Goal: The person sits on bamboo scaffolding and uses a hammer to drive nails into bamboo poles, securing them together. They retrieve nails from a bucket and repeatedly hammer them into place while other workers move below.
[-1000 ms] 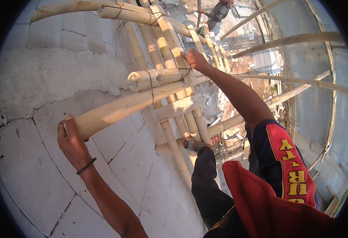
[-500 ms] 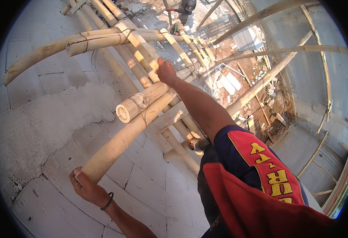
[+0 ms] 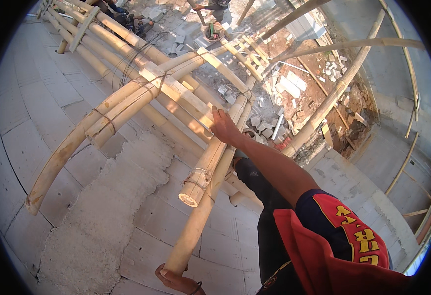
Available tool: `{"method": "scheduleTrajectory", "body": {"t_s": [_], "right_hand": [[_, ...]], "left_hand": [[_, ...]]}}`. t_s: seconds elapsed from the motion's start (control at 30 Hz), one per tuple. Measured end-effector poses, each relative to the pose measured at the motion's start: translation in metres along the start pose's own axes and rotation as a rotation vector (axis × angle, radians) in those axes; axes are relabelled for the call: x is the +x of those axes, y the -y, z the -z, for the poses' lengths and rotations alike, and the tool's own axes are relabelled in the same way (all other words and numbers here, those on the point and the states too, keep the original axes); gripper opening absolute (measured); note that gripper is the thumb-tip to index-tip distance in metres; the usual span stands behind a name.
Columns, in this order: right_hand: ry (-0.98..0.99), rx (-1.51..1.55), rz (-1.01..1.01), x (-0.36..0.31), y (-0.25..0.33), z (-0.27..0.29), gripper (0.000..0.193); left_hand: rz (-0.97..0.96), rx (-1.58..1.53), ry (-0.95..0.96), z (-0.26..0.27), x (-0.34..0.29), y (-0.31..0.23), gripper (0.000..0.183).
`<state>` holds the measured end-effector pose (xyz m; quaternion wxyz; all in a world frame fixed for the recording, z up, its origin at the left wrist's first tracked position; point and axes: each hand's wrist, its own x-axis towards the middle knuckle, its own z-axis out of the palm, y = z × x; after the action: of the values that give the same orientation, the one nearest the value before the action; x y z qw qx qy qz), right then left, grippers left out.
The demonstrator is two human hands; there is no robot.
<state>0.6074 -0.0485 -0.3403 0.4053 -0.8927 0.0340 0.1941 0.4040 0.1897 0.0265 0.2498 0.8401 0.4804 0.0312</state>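
Long bamboo pole, one: lower centre of the frame, its near end at the bottom edge. Long axis slanting, from bottom centre up and rightward toward the middle top; near end points down and slightly left. Round, smooth, pale yellow-tan, lightly blotched.

Shorter bamboo pole, one: lashed alongside, roughly parallel, centre of the frame. Pale, sunlit; cut end facing down-left, with a ragged inner ring. Wire binding near that end.

Left hand, bottom centre: curled around the near end of the long bamboo pole, fingers showing either side.

Right hand, centre: fingers bent over the lower end of a squared timber; firmness of grip cannot be told.

Block wall, left: pale grey, with rough mortar patch.
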Motion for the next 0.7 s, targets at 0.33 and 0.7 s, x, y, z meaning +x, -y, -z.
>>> {"method": "scheduleTrajectory", "body": {"t_s": [0.33,0.7], "right_hand": [[0.298,0.224,-0.189,0.018,-0.012,0.009,0.087],[0.101,0.397,-0.243,0.037,-0.005,0.063,0.073]], "left_hand": [[0.134,0.143,0.199,0.021,0.003,-0.009,0.049],[0.280,0.174,0.342,0.055,-0.004,-0.102,0.047]]}}
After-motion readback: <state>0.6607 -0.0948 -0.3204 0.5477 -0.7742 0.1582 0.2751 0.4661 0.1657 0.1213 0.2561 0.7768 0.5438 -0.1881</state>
